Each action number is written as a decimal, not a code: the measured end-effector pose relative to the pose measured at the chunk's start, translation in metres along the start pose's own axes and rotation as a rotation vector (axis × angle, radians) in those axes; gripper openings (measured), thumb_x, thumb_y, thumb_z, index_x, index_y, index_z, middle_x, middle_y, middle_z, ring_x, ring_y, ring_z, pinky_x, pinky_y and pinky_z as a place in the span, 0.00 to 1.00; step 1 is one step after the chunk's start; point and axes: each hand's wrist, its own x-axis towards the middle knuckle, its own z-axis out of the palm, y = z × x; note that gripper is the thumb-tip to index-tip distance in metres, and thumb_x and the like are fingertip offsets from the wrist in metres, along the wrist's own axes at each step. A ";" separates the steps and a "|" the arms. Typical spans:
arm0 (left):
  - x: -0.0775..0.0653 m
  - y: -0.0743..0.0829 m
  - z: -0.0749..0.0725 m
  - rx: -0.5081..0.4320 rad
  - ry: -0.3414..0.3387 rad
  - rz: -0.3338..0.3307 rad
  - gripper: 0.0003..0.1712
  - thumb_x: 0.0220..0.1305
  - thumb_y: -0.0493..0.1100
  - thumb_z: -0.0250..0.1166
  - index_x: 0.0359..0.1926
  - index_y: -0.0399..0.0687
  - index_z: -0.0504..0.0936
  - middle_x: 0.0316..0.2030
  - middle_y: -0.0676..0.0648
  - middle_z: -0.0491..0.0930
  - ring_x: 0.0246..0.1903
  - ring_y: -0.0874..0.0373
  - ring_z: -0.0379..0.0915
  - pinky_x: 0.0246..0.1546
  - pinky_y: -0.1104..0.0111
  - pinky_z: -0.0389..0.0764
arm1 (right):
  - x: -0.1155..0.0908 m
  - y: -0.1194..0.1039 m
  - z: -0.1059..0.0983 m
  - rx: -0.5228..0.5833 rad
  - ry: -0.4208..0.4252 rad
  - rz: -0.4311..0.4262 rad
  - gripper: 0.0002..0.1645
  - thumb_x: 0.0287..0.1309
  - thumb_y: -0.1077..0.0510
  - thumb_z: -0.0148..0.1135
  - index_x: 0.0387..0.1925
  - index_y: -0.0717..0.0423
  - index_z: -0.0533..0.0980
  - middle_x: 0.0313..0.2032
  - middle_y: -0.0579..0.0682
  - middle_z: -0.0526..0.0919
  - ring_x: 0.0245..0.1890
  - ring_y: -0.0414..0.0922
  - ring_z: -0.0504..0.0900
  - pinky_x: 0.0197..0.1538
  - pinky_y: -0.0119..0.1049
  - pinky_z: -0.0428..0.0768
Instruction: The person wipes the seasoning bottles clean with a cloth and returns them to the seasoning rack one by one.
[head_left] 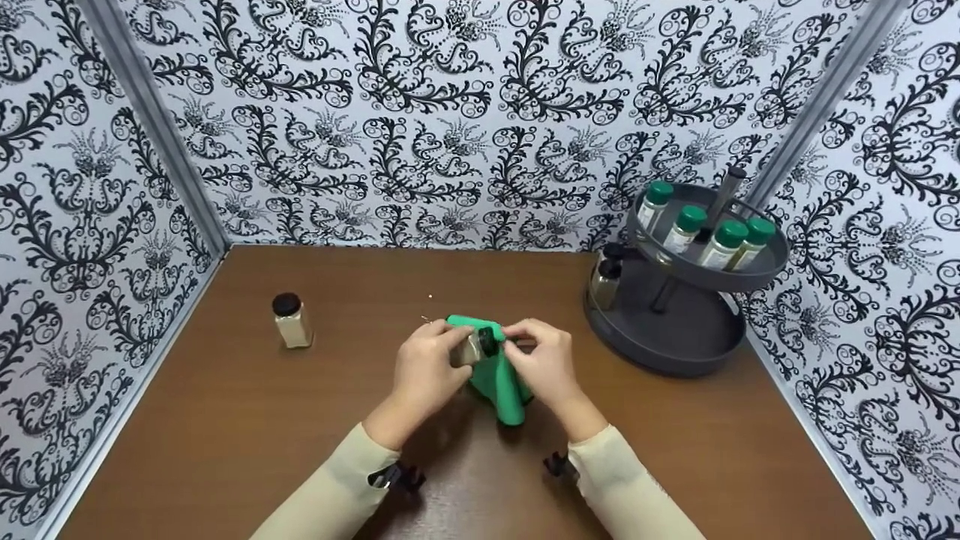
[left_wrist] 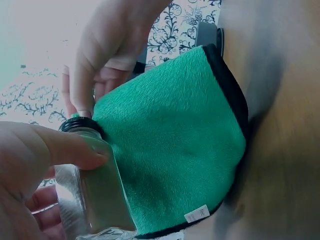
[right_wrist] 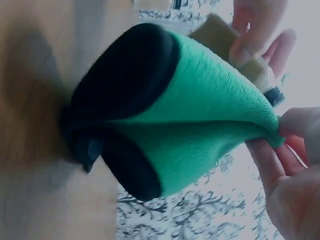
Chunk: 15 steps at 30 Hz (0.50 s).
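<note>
My left hand (head_left: 424, 366) grips a clear glass spice jar (left_wrist: 102, 192) with a black lid (left_wrist: 80, 123) and tan contents, thumb laid along its side. The jar is tilted, its lid toward my right hand (head_left: 549, 361). With thumb and fingers, the right hand pinches a bunched corner of a green cloth (right_wrist: 210, 110) right at the lid. The fluffy cloth has a dark edging and a small white tag (left_wrist: 197, 214). It hangs in folds below the hands, down close over the wooden table (head_left: 225, 420).
Another black-lidded jar (head_left: 295, 327) stands upright at the left of the table. At the back right is a dark two-tier rack (head_left: 675, 356); several green-lidded jars (head_left: 686, 229) fill its upper tier, and black-lidded jars (head_left: 605, 285) stand below. Patterned walls (head_left: 420, 150) enclose the table.
</note>
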 end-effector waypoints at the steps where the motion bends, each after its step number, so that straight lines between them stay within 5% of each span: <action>1: 0.000 0.000 0.001 0.001 -0.007 -0.004 0.30 0.40 0.38 0.86 0.51 0.53 0.93 0.39 0.49 0.87 0.37 0.52 0.82 0.39 0.59 0.87 | 0.001 0.001 -0.002 0.008 -0.026 0.039 0.13 0.57 0.71 0.72 0.36 0.51 0.90 0.36 0.47 0.92 0.36 0.43 0.91 0.42 0.37 0.91; 9: -0.001 0.002 0.003 0.008 -0.027 0.006 0.29 0.41 0.38 0.85 0.50 0.54 0.93 0.37 0.50 0.85 0.36 0.53 0.81 0.35 0.61 0.86 | 0.010 0.001 -0.014 -0.057 -0.253 0.122 0.14 0.55 0.68 0.74 0.41 0.51 0.89 0.39 0.47 0.93 0.36 0.41 0.90 0.41 0.34 0.89; 15: -0.001 0.005 0.002 0.001 -0.038 0.001 0.30 0.40 0.37 0.85 0.51 0.56 0.92 0.38 0.51 0.86 0.37 0.53 0.82 0.37 0.61 0.86 | 0.009 0.006 -0.017 -0.065 -0.351 0.184 0.13 0.47 0.69 0.71 0.32 0.50 0.81 0.31 0.45 0.87 0.31 0.41 0.84 0.38 0.35 0.83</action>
